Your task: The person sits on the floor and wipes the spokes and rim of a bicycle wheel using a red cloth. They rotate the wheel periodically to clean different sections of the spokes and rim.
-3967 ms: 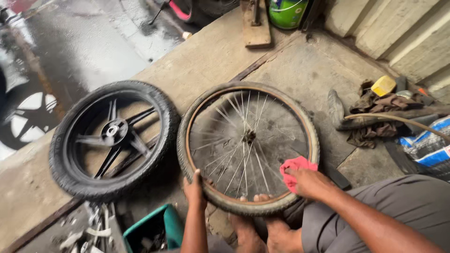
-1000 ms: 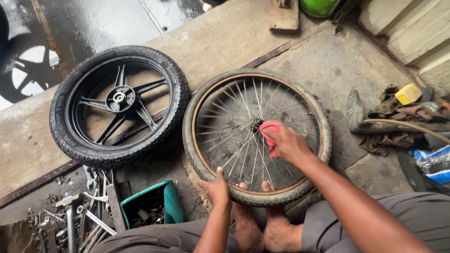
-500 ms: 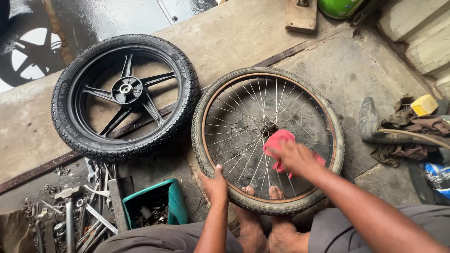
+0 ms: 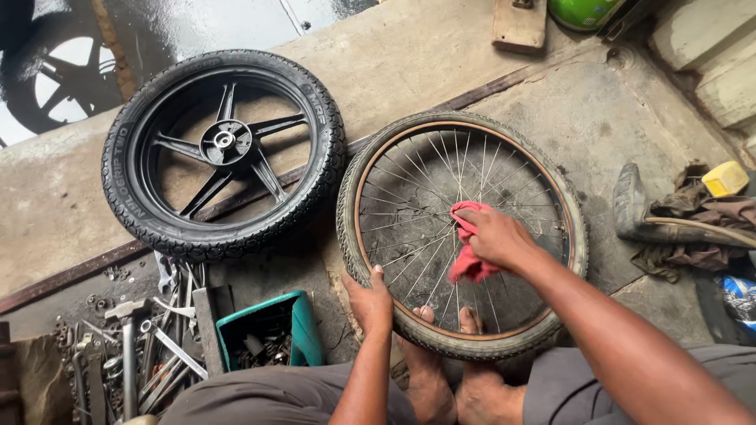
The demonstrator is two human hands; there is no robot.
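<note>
Item: spoked wheel [image 4: 543, 197], tyre on, flat on the concrete floor [image 4: 441, 63] before our feet. Our right hand [image 4: 494, 236], fingers closed around a red rag [image 4: 467, 264], presses it on the spokes near the hub. Our left hand [image 4: 370, 303], fingers curled over the tyre's edge at 7 o'clock, steadies it. We judge the wiping partway; the outer spokes look unwiped. At 10 o'clock: black cast wheel [image 4: 224, 153]. At 8 o'clock: teal parts tray [image 4: 303, 330], loose spanners [image 4: 153, 346].
</note>
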